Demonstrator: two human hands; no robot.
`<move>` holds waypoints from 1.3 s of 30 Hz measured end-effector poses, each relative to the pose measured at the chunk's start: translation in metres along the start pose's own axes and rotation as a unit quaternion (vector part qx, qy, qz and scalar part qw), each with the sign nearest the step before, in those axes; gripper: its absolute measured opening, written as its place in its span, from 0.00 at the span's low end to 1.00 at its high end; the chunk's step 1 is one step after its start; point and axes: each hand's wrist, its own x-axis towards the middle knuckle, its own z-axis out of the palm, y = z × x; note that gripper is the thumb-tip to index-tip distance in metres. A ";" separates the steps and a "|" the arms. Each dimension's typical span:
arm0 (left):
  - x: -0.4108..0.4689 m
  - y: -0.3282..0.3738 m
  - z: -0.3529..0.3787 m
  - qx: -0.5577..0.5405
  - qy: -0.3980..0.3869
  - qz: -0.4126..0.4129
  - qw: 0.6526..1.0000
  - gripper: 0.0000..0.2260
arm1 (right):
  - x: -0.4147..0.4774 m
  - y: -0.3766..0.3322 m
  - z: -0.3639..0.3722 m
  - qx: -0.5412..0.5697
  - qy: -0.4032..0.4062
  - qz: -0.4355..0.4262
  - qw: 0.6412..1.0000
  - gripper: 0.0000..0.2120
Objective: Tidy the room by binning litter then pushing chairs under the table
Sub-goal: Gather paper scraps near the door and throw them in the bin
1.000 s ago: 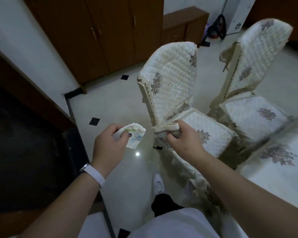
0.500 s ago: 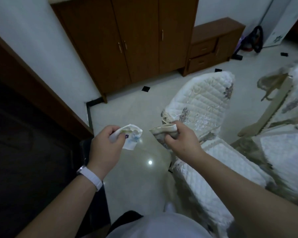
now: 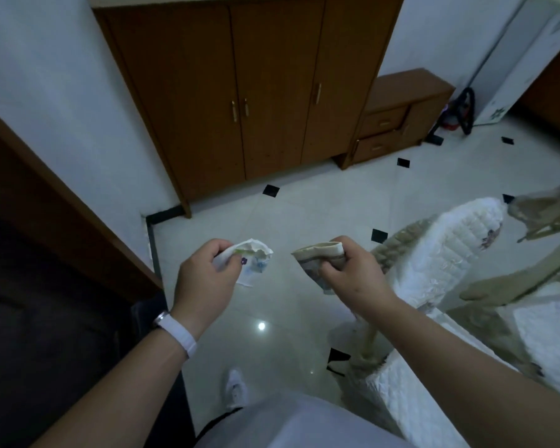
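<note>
Both chairs have slid toward the right edge of view since a second ago, and the cupboard [image 3: 240,76] now fills the top, as if my head turned left. My grips look unchanged.

Nearest, my shoe [image 3: 236,389] stands on the pale floor [image 3: 288,215]. Above it, my left hand [image 3: 207,279], with a white wristband [image 3: 178,334], curls its fingers round a crumpled tissue [image 3: 256,257] with a small flower print. Just beside it, not touching, my right hand [image 3: 353,279] clenches a folded beige cloth [image 3: 317,253]. I cannot tell whether this is loose litter or a corner of the chair cover.

The nearer quilted chair [image 3: 446,253] sits just behind that hand, by the floor's right edge. Beyond, bare floor runs to the cupboard and low drawers [image 3: 401,108] along the far wall.

No bin or table is in view. I judge binning comes first: keep both grips tight so nothing drops, find the bin, then let go only right over its mouth. The chairs are not yet pushed in.
</note>
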 end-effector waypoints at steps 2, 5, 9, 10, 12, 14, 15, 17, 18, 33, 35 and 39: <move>0.034 -0.013 -0.016 0.004 -0.015 0.003 1.000 0.03 | 0.024 -0.023 0.017 -0.018 0.003 0.006 1.000 0.09; 0.082 -0.025 -0.030 0.002 -0.043 0.017 0.999 0.02 | 0.055 -0.048 0.034 -0.031 0.034 0.000 0.999 0.11; 0.131 -0.024 -0.031 -0.003 -0.067 0.035 0.997 0.02 | 0.081 -0.061 0.042 -0.015 0.044 0.034 0.998 0.09; 0.141 -0.022 -0.029 -0.010 -0.070 0.039 0.997 0.03 | 0.087 -0.061 0.041 -0.018 0.052 0.040 0.998 0.09; 0.162 -0.020 -0.023 -0.017 -0.083 0.043 0.995 0.03 | 0.102 -0.061 0.040 -0.033 0.071 0.051 0.996 0.06; 0.186 -0.021 -0.014 -0.015 -0.103 0.042 0.994 0.01 | 0.120 -0.057 0.038 -0.020 0.086 0.066 0.994 0.03; 0.198 -0.022 -0.010 -0.014 -0.114 0.040 0.993 0.01 | 0.129 -0.055 0.038 -0.014 0.092 0.073 0.993 0.03; 0.223 -0.021 0.000 -0.015 -0.126 0.039 0.991 0.00 | 0.149 -0.047 0.038 -0.014 0.098 0.089 0.991 0.03; 0.236 -0.020 0.006 -0.013 -0.130 0.041 0.991 0.01 | 0.161 -0.042 0.038 -0.013 0.099 0.098 0.990 0.02; 0.439 0.078 0.131 0.019 -0.154 0.081 0.985 0.04 | 0.380 0.002 -0.044 0.085 0.148 0.126 0.977 0.05; 0.458 0.092 0.150 0.020 -0.159 0.093 0.983 0.04 | 0.399 0.009 -0.061 0.080 0.171 0.124 0.974 0.05; 0.488 0.115 0.181 0.013 -0.196 0.111 0.974 0.04 | 0.422 0.024 -0.085 0.078 0.202 0.154 0.964 0.05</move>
